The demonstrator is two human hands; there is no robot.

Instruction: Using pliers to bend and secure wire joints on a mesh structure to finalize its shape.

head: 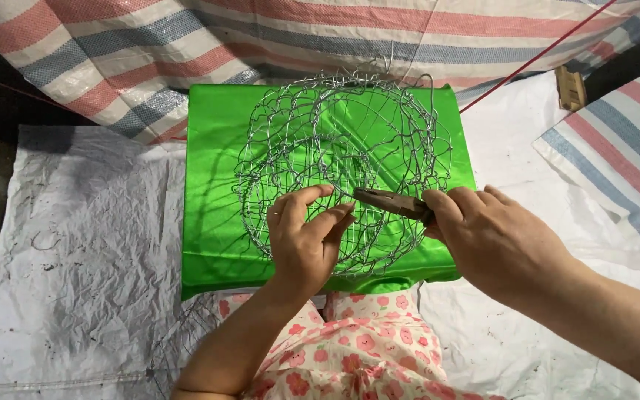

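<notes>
From the head camera, a rounded wire mesh cage [342, 163] of thin silvery strands sits on a bright green cloth-covered block [216, 222], which rests on a crumpled white sheet [83, 259] spread over the floor. The mesh looks light and springy rather than stiff: open loops that would likely flex under a squeeze, with cut ends that could prick, so the safest hold seems to be on the thicker rim strands at its near edge rather than the loose middle. The left hand [307, 237] has its grip half curled, thumb and fingertips pinching the near strands of the mesh low at the front. The right hand [494, 237] is closed firmly around the handles of a pair of brown pliers [390, 201], whose nose points left and meets the wire just beside the left fingertips; whether the nose is biting a strand cannot be told. A striped tarpaulin [187, 37] hangs behind, and floral-print clothing [364, 355] shows below.
</notes>
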